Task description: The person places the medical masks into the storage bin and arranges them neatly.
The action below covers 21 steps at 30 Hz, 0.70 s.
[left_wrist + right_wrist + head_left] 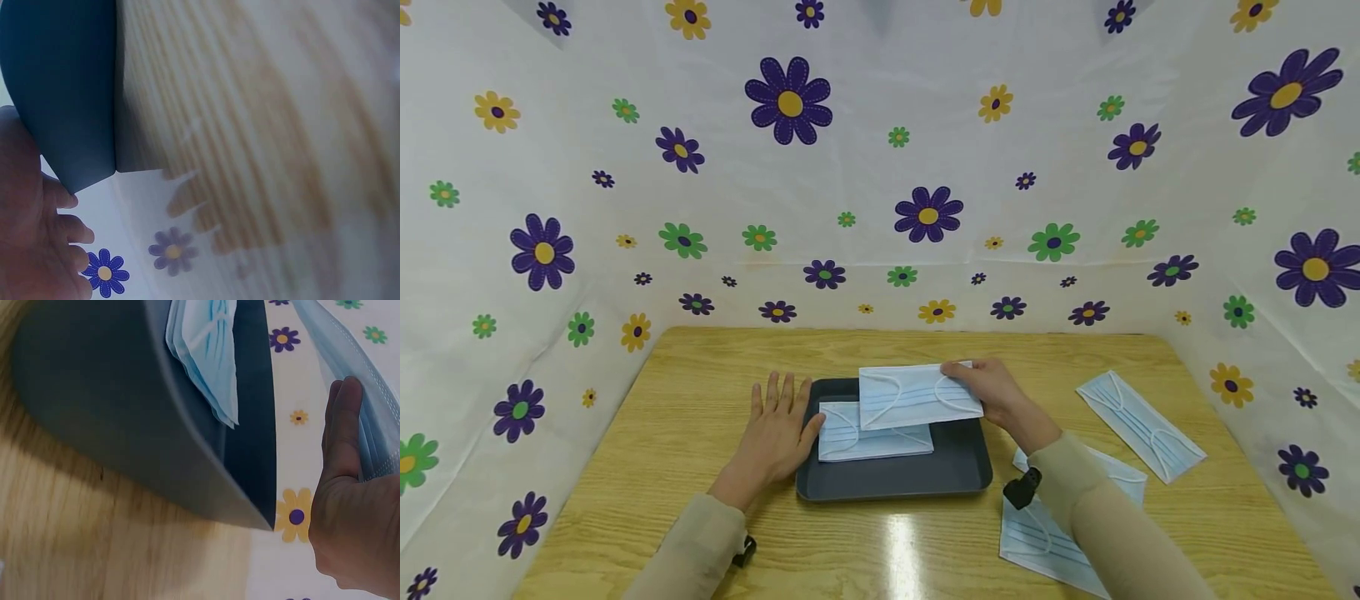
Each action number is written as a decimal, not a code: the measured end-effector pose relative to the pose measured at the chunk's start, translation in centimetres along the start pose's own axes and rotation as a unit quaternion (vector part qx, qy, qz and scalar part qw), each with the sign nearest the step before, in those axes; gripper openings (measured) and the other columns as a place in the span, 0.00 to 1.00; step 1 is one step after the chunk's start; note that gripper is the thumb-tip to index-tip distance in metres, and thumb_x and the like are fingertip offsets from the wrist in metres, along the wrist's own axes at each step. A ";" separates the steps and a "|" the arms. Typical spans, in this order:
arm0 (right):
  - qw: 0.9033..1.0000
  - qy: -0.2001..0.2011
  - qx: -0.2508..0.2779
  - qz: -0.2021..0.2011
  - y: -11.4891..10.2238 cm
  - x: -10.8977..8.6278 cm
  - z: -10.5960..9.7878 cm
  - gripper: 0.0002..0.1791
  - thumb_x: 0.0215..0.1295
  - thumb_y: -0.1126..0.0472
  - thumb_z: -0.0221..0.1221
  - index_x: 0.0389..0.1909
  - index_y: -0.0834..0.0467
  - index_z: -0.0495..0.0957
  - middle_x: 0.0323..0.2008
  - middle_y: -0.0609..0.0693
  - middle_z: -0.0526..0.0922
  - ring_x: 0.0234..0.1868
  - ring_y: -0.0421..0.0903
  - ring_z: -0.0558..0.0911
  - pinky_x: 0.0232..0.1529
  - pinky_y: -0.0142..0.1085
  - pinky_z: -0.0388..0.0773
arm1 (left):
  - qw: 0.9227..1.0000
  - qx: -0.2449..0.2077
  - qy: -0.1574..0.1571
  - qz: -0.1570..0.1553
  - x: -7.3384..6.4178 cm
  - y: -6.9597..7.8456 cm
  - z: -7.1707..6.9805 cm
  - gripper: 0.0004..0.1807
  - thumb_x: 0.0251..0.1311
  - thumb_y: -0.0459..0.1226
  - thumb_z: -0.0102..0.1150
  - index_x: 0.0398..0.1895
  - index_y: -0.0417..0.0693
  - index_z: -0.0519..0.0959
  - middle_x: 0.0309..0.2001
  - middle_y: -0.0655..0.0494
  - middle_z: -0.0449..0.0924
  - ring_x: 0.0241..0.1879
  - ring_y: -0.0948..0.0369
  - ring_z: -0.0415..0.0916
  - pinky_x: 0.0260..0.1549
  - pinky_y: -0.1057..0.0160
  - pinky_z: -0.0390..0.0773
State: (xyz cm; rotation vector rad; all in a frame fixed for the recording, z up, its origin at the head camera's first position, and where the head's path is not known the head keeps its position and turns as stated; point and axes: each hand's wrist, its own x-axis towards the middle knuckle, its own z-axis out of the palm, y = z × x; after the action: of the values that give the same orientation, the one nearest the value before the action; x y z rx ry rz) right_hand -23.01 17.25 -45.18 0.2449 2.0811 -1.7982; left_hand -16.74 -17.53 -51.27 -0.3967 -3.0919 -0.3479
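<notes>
Handling a mask above a tray. The right hand (997, 393) pinches the held mask (917, 402) near its far right corner, thumb on top and fingers beneath; the mask hangs nearly flat over the tray (891, 483), overlapping the stack (880, 447) that lies inside, toward the left wall. The right wrist view shows several layers in the stack, their edges slightly out of line. The left hand (777, 439) lies at the tray's left rim, fingers moderately spread, thumb toward the rim; whether the thumb presses on it cannot be told. A loose mask (1140, 425) lies on the table (685, 392) to the right; more masks (1048, 533) lie nearer, partly under the right sleeve (1097, 508).

Good practice, as judged here: shift the held mask left until its edges match the stack's, keep its ear loops (883, 400) flat, and lower the left end first. A one-corner pinch may let the free end sag; the left hand could guide it while steadying the tray.
</notes>
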 end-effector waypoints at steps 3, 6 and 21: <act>1.000 -0.006 -0.004 0.000 0.2 0.1 0.6 0.27 0.75 0.54 0.64 0.60 0.74 0.80 0.41 0.53 0.88 0.32 0.41 0.87 0.37 0.31 0.88 | 1.000 0.001 -0.001 0.002 0.0 0.0 0.0 0.40 0.83 0.57 0.38 0.86 0.42 0.50 0.84 0.31 0.46 0.84 0.34 0.36 0.79 0.29 0.35; 1.000 -0.006 -0.008 0.000 0.5 0.3 1.3 0.25 0.74 0.55 0.64 0.58 0.74 0.81 0.38 0.52 0.87 0.31 0.40 0.86 0.35 0.30 0.87 | 1.000 0.004 -0.003 0.003 0.0 0.0 -0.1 0.40 0.83 0.57 0.37 0.86 0.42 0.50 0.84 0.31 0.46 0.84 0.34 0.36 0.79 0.29 0.35; 1.000 -0.014 0.001 -0.004 1.2 1.0 4.4 0.17 0.71 0.60 0.65 0.43 0.75 0.84 0.27 0.48 0.86 0.23 0.38 0.84 0.27 0.29 0.83 | 1.000 0.009 -0.001 0.003 0.1 0.1 -0.2 0.38 0.84 0.53 0.39 0.86 0.42 0.51 0.83 0.30 0.48 0.84 0.33 0.38 0.79 0.29 0.36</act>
State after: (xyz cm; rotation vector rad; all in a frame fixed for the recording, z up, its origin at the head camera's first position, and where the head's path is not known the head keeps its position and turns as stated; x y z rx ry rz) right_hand -22.69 13.05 -47.17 0.2092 2.0640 -1.7982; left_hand -16.77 -17.44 -51.02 -0.4072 -3.0921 -0.3182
